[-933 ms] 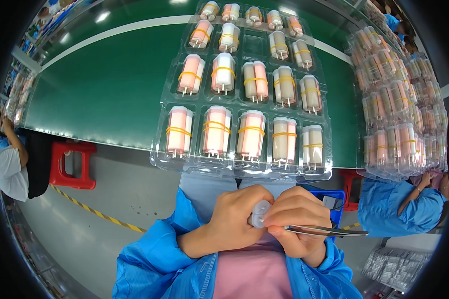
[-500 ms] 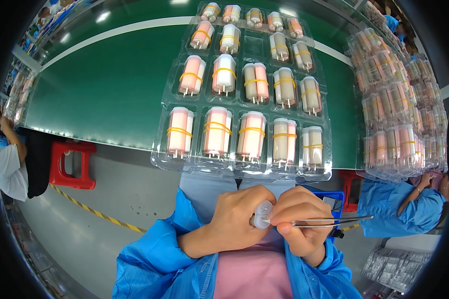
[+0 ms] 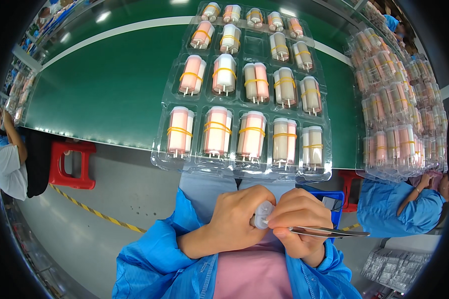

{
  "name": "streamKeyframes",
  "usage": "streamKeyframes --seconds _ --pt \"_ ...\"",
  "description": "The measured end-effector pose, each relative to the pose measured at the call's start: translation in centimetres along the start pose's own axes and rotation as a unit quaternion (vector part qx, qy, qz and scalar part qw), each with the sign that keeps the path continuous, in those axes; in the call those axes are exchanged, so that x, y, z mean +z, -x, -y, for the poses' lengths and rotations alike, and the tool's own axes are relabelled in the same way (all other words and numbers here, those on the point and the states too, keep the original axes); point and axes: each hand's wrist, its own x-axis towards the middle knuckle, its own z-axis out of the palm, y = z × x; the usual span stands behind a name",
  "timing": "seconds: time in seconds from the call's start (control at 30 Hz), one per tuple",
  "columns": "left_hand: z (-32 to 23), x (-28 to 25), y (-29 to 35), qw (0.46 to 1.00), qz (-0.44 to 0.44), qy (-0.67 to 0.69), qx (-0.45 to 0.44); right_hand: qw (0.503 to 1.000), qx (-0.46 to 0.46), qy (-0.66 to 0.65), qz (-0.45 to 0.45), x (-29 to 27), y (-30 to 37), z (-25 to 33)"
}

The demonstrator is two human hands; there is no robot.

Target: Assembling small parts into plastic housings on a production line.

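Observation:
My left hand (image 3: 234,219), closed in front of my chest, grips a small part with a whitish, rounded, double-lobed end (image 3: 261,219). The rest of that part is hidden inside the fist. In my right hand (image 3: 302,217) is a pair of metal tweezers (image 3: 334,232), pinched between thumb and fingers, with the long end pointing right. Its tip is at the face of the whitish end, where a small pale pin shows. Beyond my hands, a clear plastic tray (image 3: 159,158) carries rows of pink, white and grey cylinder bundles (image 3: 217,132) bound with yellow rubber bands.
The tray overhangs the near edge of a green worktable (image 3: 100,99). Stacked trays of similar bundles (image 3: 391,144) stand at the right. A blue bin (image 3: 338,197) is beside my right hand. Red stools (image 3: 72,167) and co-workers (image 3: 401,207) are on both sides.
My right hand has turned slightly, so the tweezers' far end now sits lower and the two arms look closer together. My left hand stays in place with the part.

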Motion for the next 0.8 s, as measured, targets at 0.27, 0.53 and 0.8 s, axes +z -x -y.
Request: streamKeyframes --seconds 0.27,0.53,0.8 --pt "0.27 -0.03 0.18 1.000 0.005 -0.025 0.000 1.000 0.018 -0.001 -0.015 0.28 0.16 -0.08" --pt "0.15 -0.04 0.07 0.998 -0.009 -0.062 0.016 0.999 0.023 0.023 0.004 0.22 -0.09 0.27" --pt "0.22 -0.06 -0.24 0.997 -0.029 -0.067 0.035 1.000 0.020 0.014 -0.002 0.05 -0.05 0.29"
